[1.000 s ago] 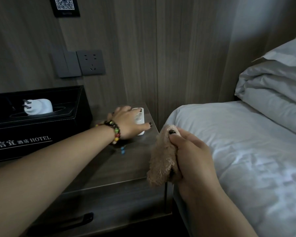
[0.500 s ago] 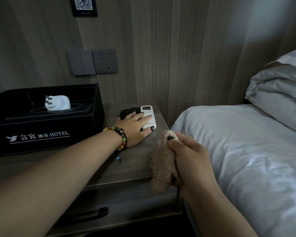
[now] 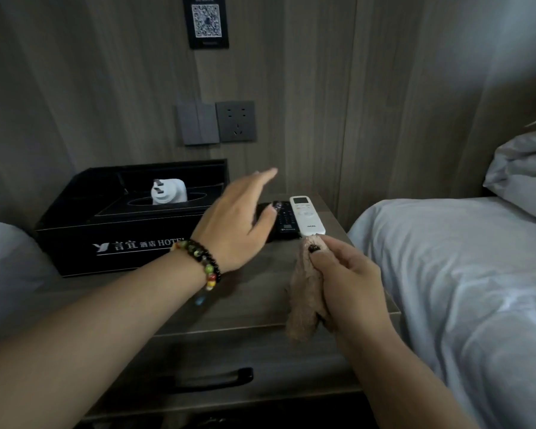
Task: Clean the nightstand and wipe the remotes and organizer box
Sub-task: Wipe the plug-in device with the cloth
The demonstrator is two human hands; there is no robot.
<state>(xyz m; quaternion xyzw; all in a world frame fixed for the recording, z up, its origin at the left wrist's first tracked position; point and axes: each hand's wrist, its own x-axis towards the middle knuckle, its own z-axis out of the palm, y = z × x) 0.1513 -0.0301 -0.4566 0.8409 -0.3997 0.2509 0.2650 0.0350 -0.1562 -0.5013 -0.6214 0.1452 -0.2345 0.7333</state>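
Observation:
A white remote [image 3: 307, 215] and a black remote [image 3: 283, 222] lie side by side at the back right of the dark wooden nightstand [image 3: 254, 305]. My left hand [image 3: 235, 224] hovers above the black remote with fingers straight, holding nothing and hiding part of it. My right hand [image 3: 350, 283] grips a bunched brown cloth [image 3: 305, 298] just in front of the white remote's near end. The black organizer box [image 3: 127, 233] with hotel lettering stands at the back left, with a white plug adapter [image 3: 168, 191] on its top.
A bed with white sheets [image 3: 464, 274] and a pillow [image 3: 526, 168] adjoins the nightstand on the right. Wall switches [image 3: 197, 123] and a socket [image 3: 235, 121] sit above the box, below a QR sign [image 3: 208, 21]. A drawer handle [image 3: 208, 379] lies below. White bedding [image 3: 3, 270] shows at far left.
My left hand lifted off the remotes and now hovers open above them. My right hand moved the cloth forward toward the white remote. The view shifted, showing more of the box.

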